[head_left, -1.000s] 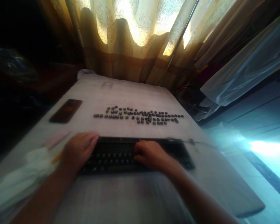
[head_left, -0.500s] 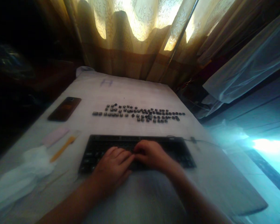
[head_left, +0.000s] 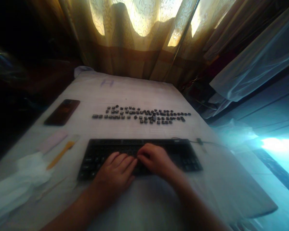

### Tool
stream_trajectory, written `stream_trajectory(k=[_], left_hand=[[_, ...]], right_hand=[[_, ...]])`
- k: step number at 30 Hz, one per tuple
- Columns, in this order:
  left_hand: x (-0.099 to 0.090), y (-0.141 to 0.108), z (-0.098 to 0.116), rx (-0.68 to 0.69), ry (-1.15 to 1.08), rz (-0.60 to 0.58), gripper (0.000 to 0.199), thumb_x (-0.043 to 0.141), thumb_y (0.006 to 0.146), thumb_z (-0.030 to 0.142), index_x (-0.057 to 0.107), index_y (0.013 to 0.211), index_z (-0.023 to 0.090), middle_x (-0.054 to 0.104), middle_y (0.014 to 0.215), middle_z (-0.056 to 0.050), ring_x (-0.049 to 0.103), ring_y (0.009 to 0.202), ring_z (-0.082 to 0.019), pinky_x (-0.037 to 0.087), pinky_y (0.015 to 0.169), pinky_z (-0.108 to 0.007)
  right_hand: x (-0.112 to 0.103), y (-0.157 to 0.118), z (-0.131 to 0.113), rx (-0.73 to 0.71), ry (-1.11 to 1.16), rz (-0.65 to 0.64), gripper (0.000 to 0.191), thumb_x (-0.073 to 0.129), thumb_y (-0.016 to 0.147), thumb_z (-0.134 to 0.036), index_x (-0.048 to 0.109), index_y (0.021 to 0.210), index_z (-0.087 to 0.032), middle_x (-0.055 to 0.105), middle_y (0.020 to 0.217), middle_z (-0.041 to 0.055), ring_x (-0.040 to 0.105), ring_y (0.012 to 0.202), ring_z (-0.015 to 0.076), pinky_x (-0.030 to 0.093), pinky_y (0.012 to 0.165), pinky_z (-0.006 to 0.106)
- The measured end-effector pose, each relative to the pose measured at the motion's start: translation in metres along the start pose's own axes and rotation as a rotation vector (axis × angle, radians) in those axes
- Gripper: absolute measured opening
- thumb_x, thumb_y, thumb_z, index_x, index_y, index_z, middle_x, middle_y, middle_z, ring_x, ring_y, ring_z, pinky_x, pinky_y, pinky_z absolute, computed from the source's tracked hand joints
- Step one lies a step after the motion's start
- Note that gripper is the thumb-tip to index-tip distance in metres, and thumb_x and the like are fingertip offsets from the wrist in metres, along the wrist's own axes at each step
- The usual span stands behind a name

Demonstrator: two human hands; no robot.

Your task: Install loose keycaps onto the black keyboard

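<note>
A black keyboard lies across the near part of the white-covered table, partly hidden by both hands. My left hand rests on its middle-left part, fingers stretched out side by side over the keys. Close against those fingertips, my right hand is curled in a pinch above the middle keys. Whatever it holds is too small and blurred to make out. Beyond the keyboard, many loose black keycaps lie in rough rows, a few heaped on the right.
On the left are a dark phone, a pink flat piece, a yellow-handled tool and a crumpled white cloth or tissue. A cable runs off to the right. A patterned curtain hangs behind the table.
The camera view has shifted slightly, moving the table things a little left. Both hands stay at the same spot on the keyboard, with only small finger movement.
</note>
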State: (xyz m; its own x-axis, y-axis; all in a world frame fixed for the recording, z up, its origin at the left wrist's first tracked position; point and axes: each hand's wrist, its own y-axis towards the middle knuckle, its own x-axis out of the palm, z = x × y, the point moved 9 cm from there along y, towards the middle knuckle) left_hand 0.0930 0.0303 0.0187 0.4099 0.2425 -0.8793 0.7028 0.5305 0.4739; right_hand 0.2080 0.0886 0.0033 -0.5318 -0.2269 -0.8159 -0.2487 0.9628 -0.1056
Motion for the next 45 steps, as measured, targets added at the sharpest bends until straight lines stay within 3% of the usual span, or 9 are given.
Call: stream_trajectory(k=[11,19,23,30,41,45], left_hand=[[0.002,0.0,-0.002,-0.012,-0.015,-0.006,0.031,0.05,0.095,0.024,0.066,0.12,0.017,0.074,0.112,-0.009,0.066,0.103,-0.026,0.049,0.094,-0.047],[0.004,0.0,-0.003,-0.041,-0.039,-0.03,0.032,0.053,0.093,0.025,0.066,0.12,0.016,0.073,0.113,-0.011,0.065,0.105,-0.026,0.05,0.095,-0.045],[0.004,-0.001,-0.005,-0.039,-0.046,-0.024,0.032,0.054,0.092,0.025,0.066,0.12,0.017,0.073,0.112,-0.011,0.065,0.104,-0.027,0.05,0.094,-0.045],[0.003,-0.002,-0.006,-0.026,-0.067,-0.032,0.033,0.052,0.094,0.027,0.065,0.122,0.017,0.072,0.114,-0.011,0.065,0.105,-0.026,0.051,0.093,-0.045],[0.0,0.002,-0.003,-0.012,-0.032,-0.02,0.031,0.053,0.092,0.024,0.066,0.12,0.016,0.073,0.112,-0.01,0.066,0.101,-0.026,0.052,0.089,-0.044],[0.001,0.001,-0.003,-0.015,-0.042,-0.024,0.031,0.053,0.093,0.023,0.065,0.12,0.016,0.073,0.112,-0.009,0.065,0.102,-0.025,0.052,0.089,-0.044]], right_hand=[[0.001,0.0,0.003,0.014,-0.011,0.004,0.01,0.065,0.086,-0.017,0.074,0.085,-0.019,0.07,0.087,0.0041,0.063,0.08,0.0156,0.046,0.075,0.026],[0.0,-0.005,0.001,-0.098,0.074,-0.004,0.014,0.066,0.085,-0.013,0.076,0.091,-0.021,0.072,0.094,0.0039,0.066,0.085,0.0153,0.049,0.08,0.026],[0.001,-0.003,0.001,-0.063,0.021,-0.003,0.015,0.062,0.088,-0.015,0.076,0.089,-0.02,0.072,0.091,0.0043,0.066,0.083,0.0157,0.048,0.078,0.026],[0.0,0.008,-0.002,0.027,-0.148,-0.155,0.019,0.06,0.088,-0.021,0.078,0.091,-0.022,0.076,0.092,0.0062,0.068,0.083,0.0198,0.046,0.075,0.029],[-0.002,0.013,-0.009,0.057,-0.25,-0.224,0.022,0.057,0.087,-0.021,0.078,0.091,-0.022,0.077,0.091,0.0066,0.069,0.083,0.0214,0.044,0.071,0.028],[-0.003,0.015,-0.015,0.067,-0.282,-0.309,0.024,0.054,0.088,-0.021,0.078,0.09,-0.021,0.077,0.091,0.0058,0.069,0.082,0.0202,0.042,0.067,0.027]])
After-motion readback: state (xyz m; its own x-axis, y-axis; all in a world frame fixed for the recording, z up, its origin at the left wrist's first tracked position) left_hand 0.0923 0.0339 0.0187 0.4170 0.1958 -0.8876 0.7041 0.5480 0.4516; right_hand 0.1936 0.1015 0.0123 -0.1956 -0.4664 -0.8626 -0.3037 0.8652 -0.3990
